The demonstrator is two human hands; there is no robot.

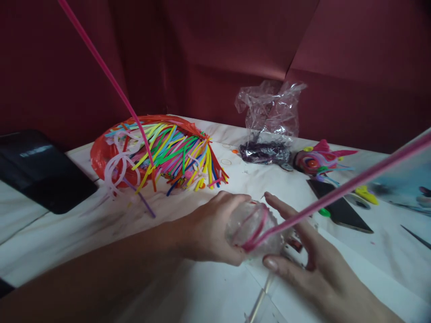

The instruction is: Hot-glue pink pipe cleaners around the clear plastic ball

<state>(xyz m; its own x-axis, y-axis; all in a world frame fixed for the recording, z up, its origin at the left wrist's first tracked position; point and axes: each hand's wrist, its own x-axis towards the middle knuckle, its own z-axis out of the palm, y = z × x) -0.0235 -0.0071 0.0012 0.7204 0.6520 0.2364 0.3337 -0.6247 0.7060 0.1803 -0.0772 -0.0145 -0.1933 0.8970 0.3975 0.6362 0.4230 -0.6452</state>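
1. Head view, centre of the picture: a small clear plastic cup (pixel 256 229) held sideways just above the white worktop (pixel 188 291), between the two hands.
2. Left hand (pixel 212 231) at 9 o'clock of the cup, fingers closed around its side, thumb on top near the rim.
3. Right hand (pixel 310 264) at 4 o'clock of the cup, fingers spread wide and quite straight, fingertips touching the cup; no clear grip, only contact.
4. A long pink straw (pixel 340 188) bent around the cup like a loop, one end running to 2 o'clock out of the picture, the other end (pixel 104 67) running to 11 o'clock toward the upper left corner.
5. At 10 o'clock from the hands, well apart: a red bowl (pixel 101 154) tilted on its side, full of colourful straws (pixel 175 154) spilling on the worktop.
6. At 12 o'clock: a crumpled clear plastic bag (pixel 269 112) with dark purple pieces at the bottom.
7. At 2 o'clock: a pink toy figure (pixel 316 161), blurred, details not possible to tell; just beside it a dark flat phone (pixel 340 208) lying on the worktop.
8. At 9 o'clock, far left edge: a black flat device (pixel 40 170).
9. Behind all: a dark red wall (pixel 215 54).
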